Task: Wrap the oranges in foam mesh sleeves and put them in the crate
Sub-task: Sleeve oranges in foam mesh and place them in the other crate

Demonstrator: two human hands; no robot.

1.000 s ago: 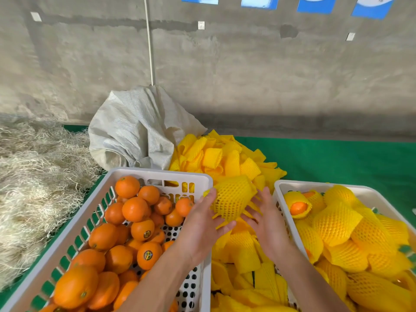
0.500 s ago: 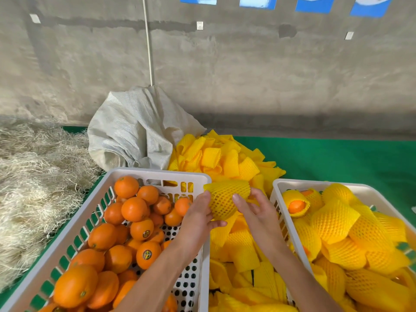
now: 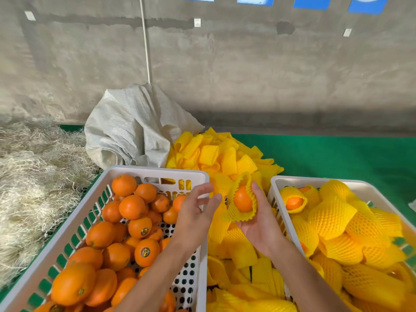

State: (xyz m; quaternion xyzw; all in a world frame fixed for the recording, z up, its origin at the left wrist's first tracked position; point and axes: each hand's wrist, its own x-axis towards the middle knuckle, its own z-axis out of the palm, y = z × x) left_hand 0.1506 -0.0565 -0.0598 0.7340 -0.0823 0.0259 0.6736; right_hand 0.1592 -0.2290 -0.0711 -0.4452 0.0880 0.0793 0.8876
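1. Your right hand (image 3: 258, 224) cups an orange (image 3: 242, 201) partly wrapped in a yellow foam sleeve (image 3: 240, 197), between the two crates.
2. Your left hand (image 3: 195, 212) hovers open-fingered just beside it, over the rim of the crate of bare oranges (image 3: 157, 172).
3. The crate of wrapped oranges (image 3: 276, 181) stands at right.

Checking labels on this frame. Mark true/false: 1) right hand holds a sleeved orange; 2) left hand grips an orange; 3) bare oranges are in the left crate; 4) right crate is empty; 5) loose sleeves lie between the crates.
1) True: the right hand holds an orange wrapped in a foam mesh sleeve, one end gaping.
2) False: the left hand is open with fingers spread and holds nothing.
3) True: bare oranges fill the left crate.
4) False: the right crate holds many wrapped oranges.
5) True: loose sleeves are piled between and behind the crates.
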